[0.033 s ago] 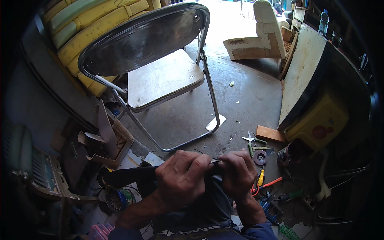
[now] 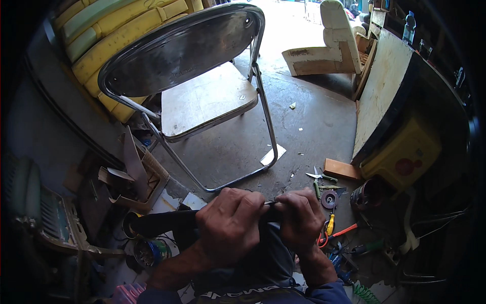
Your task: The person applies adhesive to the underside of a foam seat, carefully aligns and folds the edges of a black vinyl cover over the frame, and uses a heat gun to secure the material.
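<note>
Over my lap, both hands are closed and close together, knuckles up. My left hand [image 2: 228,220] grips the edge of a long black piece [image 2: 169,221] that looks like soft covering material and stretches out to the left. Right beside it, my right hand [image 2: 301,218] pinches the same dark edge. A thin, pale, narrow thing [image 2: 271,203] shows in the small gap between my fingertips; its kind is too small to tell. My fingers hide most of what they hold.
A folding chair [image 2: 210,99] stands ahead. On the floor to the right lie scissors [image 2: 316,176], an orange-brown block [image 2: 342,169], a yellow-handled screwdriver [image 2: 330,225] and a tin [image 2: 365,195]. A cardboard box [image 2: 152,180] and a can [image 2: 152,251] sit at left.
My hands stay almost in place on the black piece. Only a slight shift of the fingers shows, with the pale narrow thing between them a little higher.
</note>
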Action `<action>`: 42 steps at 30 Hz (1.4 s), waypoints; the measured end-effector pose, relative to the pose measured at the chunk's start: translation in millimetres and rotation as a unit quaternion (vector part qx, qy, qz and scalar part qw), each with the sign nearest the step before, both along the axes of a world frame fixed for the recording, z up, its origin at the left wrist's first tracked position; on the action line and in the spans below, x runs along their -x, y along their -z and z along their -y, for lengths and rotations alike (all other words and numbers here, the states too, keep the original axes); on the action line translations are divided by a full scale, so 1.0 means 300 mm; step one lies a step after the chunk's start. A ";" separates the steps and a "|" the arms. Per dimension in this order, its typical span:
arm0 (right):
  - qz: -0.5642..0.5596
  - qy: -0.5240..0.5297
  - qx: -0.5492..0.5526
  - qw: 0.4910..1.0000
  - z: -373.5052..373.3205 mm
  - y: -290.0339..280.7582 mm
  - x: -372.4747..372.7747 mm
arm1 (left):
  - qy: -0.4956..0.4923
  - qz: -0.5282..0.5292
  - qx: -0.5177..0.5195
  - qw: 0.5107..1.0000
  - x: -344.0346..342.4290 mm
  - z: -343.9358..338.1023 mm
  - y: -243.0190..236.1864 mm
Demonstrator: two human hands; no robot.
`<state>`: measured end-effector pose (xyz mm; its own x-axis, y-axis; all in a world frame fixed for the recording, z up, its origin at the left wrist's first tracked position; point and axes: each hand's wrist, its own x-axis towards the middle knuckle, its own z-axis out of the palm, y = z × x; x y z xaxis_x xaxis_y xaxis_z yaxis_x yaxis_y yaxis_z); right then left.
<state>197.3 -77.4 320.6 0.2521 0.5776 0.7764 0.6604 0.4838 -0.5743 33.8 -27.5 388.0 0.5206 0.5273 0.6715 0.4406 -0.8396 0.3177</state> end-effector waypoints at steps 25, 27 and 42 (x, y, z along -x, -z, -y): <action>-0.402 -0.420 0.460 0.671 -0.044 -0.125 -0.147 | 0.034 -0.052 -0.060 0.996 0.017 -0.010 0.047; -0.409 -0.413 0.440 0.685 -0.026 -0.116 -0.146 | 0.019 -0.071 -0.038 0.997 0.008 -0.009 0.020; -0.229 -0.449 0.363 0.784 0.016 -0.047 -0.269 | 0.015 -0.103 -0.032 0.994 0.002 0.029 0.013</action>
<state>278.1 -82.2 334.7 -0.3529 0.9294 0.1078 -0.1156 0.0710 -0.9908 33.3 -36.3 384.2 0.6652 0.4687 0.5813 0.4648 -0.8691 0.1690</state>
